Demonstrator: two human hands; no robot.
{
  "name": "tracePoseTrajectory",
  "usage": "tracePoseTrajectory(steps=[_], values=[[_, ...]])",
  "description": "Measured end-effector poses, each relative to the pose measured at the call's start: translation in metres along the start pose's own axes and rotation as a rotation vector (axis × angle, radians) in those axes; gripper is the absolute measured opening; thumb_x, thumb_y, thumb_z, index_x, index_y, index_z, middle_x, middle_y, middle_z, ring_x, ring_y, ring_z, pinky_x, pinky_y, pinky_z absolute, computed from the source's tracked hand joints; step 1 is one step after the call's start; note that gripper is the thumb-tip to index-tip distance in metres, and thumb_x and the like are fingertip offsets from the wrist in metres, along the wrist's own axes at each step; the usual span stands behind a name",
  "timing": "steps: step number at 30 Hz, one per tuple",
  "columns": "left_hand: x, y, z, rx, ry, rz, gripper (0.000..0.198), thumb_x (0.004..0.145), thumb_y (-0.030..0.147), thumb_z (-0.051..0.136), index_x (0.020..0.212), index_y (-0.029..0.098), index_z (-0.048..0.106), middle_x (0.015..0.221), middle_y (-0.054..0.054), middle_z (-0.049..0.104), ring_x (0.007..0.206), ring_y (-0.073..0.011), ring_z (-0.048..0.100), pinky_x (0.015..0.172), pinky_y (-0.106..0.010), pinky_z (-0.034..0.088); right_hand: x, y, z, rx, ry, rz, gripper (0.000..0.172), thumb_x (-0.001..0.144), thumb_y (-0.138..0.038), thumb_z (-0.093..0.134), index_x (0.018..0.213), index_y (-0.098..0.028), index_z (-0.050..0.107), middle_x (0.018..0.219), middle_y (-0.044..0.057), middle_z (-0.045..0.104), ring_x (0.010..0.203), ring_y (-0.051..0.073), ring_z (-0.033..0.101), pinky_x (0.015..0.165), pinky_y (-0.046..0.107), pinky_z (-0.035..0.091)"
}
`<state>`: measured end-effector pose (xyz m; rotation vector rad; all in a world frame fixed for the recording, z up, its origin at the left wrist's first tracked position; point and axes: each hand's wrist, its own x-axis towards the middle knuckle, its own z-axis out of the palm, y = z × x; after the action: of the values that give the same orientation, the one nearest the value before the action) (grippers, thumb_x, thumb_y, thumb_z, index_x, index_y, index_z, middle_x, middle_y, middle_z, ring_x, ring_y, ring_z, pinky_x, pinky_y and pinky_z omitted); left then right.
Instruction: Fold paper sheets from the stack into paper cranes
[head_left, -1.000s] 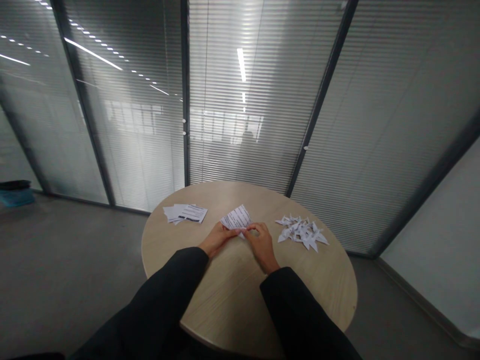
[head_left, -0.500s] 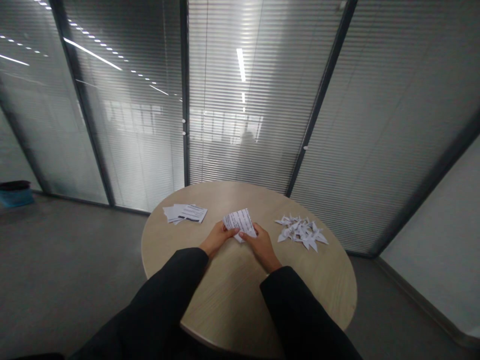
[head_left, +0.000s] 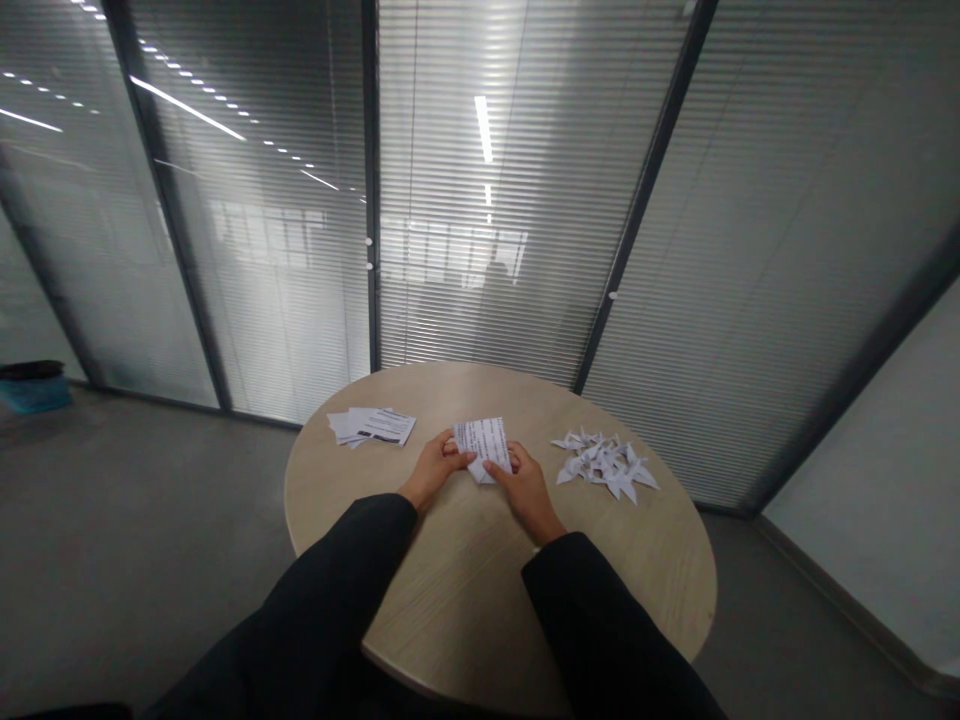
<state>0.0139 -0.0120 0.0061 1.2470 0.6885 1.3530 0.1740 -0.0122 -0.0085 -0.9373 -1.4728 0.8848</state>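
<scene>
Between both hands I hold a small folded sheet of printed paper (head_left: 484, 440), its text side towards me and its lower end tapering. My left hand (head_left: 435, 470) pinches its left edge, thumb on the front and fingers behind. On the opposite side my right hand (head_left: 526, 488) grips the right edge the same way, thumb lying over the lower part. To the right lies a pile of white folded paper figures (head_left: 604, 465) with pointed tips, like paper cranes. Several loose printed paper sheets (head_left: 375, 425) overlap on the left.
Everything rests on a round light-wood table (head_left: 442, 600). Behind it stands a glass partition with blinds (head_left: 480, 300) and dark frames. A bin with a blue liner (head_left: 34, 390) is on the floor at far left.
The folded paper has turned slightly and now sits more upright, a little further right. Both hands keep their hold on it. The pile and loose sheets are unchanged.
</scene>
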Motion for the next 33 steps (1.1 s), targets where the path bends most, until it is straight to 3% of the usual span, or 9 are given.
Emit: tracePoseTrajectory(steps=[10,25,33], values=[[0.0042,-0.0065,-0.002,0.051,0.026,-0.01,0.045,0.054,0.024,0.08,0.094,0.012,0.061,0.089,-0.01,0.072,0.08,-0.0223,0.068,0.078,-0.035,0.051,-0.0019,-0.0064,0.0013,-0.067,-0.036,0.092,0.038,0.061,-0.032,0.072,0.093,-0.014,0.064,0.091,0.009,0.071,0.081,0.024,0.066,0.073,0.035,0.051],[0.0037,-0.0041,-0.0031,0.095,0.043,-0.038,0.048,0.051,0.027,0.082,0.092,0.009,0.064,0.085,-0.011,0.072,0.074,-0.021,0.067,0.073,-0.033,0.051,-0.0017,-0.003,-0.001,-0.006,-0.083,0.067,0.035,0.062,-0.033,0.071,0.091,-0.013,0.066,0.088,0.009,0.071,0.077,0.022,0.066,0.071,0.034,0.051],[0.0,0.0014,-0.0016,0.003,0.012,-0.03,0.039,0.064,0.037,0.074,0.09,0.01,0.064,0.091,-0.012,0.07,0.08,-0.0204,0.065,0.08,-0.035,0.05,-0.0002,-0.002,-0.0041,-0.126,-0.029,0.045,0.035,0.064,-0.032,0.069,0.094,-0.013,0.067,0.092,0.009,0.071,0.082,0.024,0.066,0.075,0.037,0.051]])
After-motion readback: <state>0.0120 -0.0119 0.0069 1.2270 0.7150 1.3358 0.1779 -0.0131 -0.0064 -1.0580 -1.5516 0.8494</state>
